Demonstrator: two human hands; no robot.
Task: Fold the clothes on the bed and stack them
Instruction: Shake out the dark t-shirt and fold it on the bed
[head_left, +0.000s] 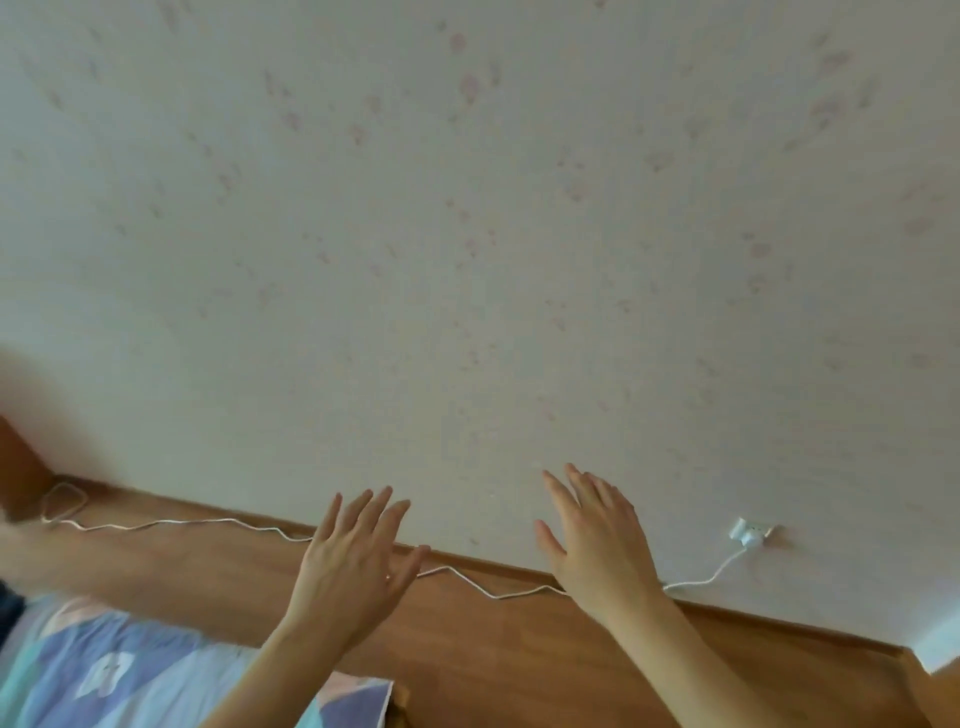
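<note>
Trailing white cable (208, 524) along headboard (519, 649)

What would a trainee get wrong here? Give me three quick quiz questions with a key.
1. True or false: the left hand grips a garment.
2. What runs from the wall plug along the wooden headboard? A) white cable B) belt C) scarf
3. In which corner of the view does the patterned bedding show?

Key: 1 false, both it and the right hand are raised, fingers spread, holding nothing. 2 A, the white cable. 3 Bottom left.
</note>
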